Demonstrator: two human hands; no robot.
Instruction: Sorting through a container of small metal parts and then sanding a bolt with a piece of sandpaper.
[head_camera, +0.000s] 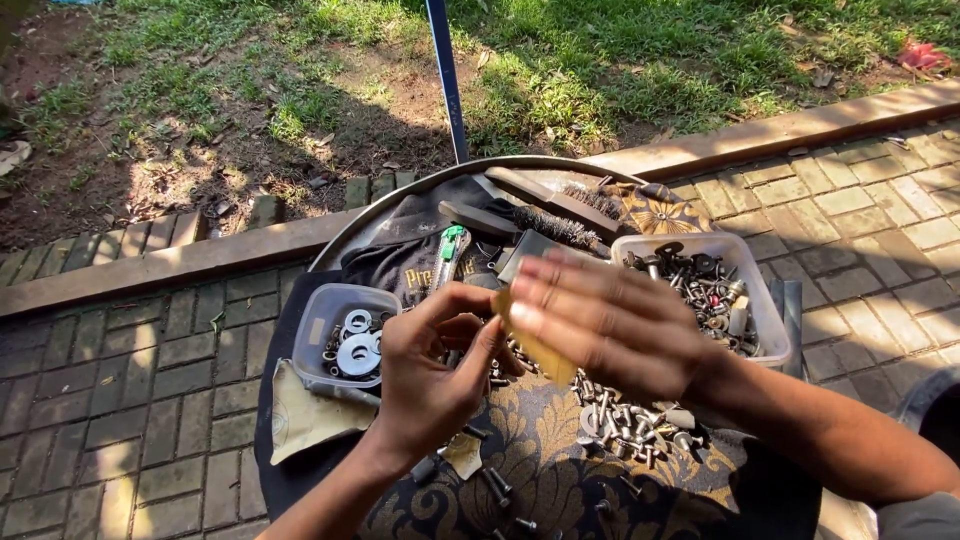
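Yellow strip (540, 350): thin, light, bendy; hold by its edges.
Right hand (610, 325): fingers flat, pressing the strip.
Left hand (430, 375): pinching something small; cannot tell what.
Bolts (625, 420): hard, heavy.

Small yellow-tan strip (540, 350), tilted, pinched between both hands above patterned cloth.

right hand (610, 325) motion-blurred, yellowish strip (535, 345) half hidden behind it, left hand (430, 375) grip contents hidden
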